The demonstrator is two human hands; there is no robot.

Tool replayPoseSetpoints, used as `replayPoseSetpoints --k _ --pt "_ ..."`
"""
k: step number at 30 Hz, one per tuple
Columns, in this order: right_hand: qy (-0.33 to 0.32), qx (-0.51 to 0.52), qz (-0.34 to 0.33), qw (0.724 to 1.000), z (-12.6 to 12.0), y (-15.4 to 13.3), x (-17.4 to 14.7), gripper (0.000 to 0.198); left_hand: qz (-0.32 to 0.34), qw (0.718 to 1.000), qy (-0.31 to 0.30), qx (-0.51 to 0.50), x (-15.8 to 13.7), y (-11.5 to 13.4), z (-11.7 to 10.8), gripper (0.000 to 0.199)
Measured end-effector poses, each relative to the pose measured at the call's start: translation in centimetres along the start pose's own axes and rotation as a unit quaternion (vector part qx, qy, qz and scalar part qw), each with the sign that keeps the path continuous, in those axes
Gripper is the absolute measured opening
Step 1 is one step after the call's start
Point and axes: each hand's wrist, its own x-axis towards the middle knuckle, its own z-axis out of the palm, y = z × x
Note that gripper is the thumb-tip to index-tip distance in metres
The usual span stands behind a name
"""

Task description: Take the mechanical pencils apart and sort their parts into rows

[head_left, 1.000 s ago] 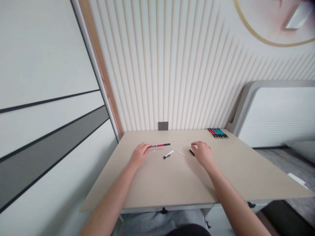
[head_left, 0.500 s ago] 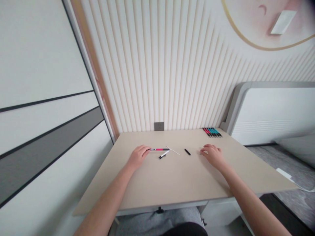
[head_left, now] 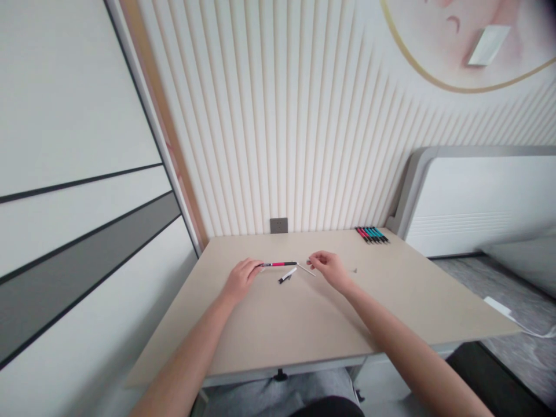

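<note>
My left hand (head_left: 241,281) pinches the rear end of a red and black pen (head_left: 280,264), which lies level and points right. Just beyond the pen's front end is my right hand (head_left: 329,270), its thumb and fingertips closed together. Whatever the right fingertips hold is too small to make out. Below the pen, on the table, rests a white and black pen part (head_left: 287,275) with a clip. A thin pale stick (head_left: 307,270), like a pen refill, slants between the pen's tip and my right hand. One tiny grey piece (head_left: 355,270) sits right of that hand.
Several red and teal pens (head_left: 372,234) lie in a row at the back right of the beige table (head_left: 269,330). A grey socket (head_left: 278,225) is on the ribbed wall behind. To the left stands a white cabinet (head_left: 82,249); a headboard (head_left: 473,202) is at right.
My right hand has moved left, close to the pen's front end. The short black piece seen between the hands before no longer shows. My left hand keeps the pen in nearly the same place.
</note>
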Motion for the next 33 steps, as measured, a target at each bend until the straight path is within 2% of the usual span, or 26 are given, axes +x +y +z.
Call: replayPoseSetpoints --k 3,6,17,28,33 --pt "0.017 0.048 -0.006 0.999 2.1 0.4 -0.2 0.039 -0.002 1.0 0.003 0.0 0.0 0.1 -0.1 0.024" --pt "0.03 0.067 -0.006 0.997 2.8 0.9 -0.8 0.037 -0.003 1.0 -0.005 0.001 -0.1 0.1 -0.1 0.023" --pt "0.011 0.071 0.005 0.997 3.1 1.2 -1.5 0.032 0.0 1.0 -0.029 -0.001 -0.2 0.1 0.2 0.021" --pt "0.001 -0.065 -0.005 0.998 3.0 1.7 -2.1 0.032 0.01 0.998 -0.067 0.012 -0.4 -0.3 0.8 0.021" --pt "-0.006 -0.018 0.017 1.0 2.9 1.5 -2.1 0.034 0.022 0.996 -0.075 0.036 -0.5 -0.2 1.0 0.023"
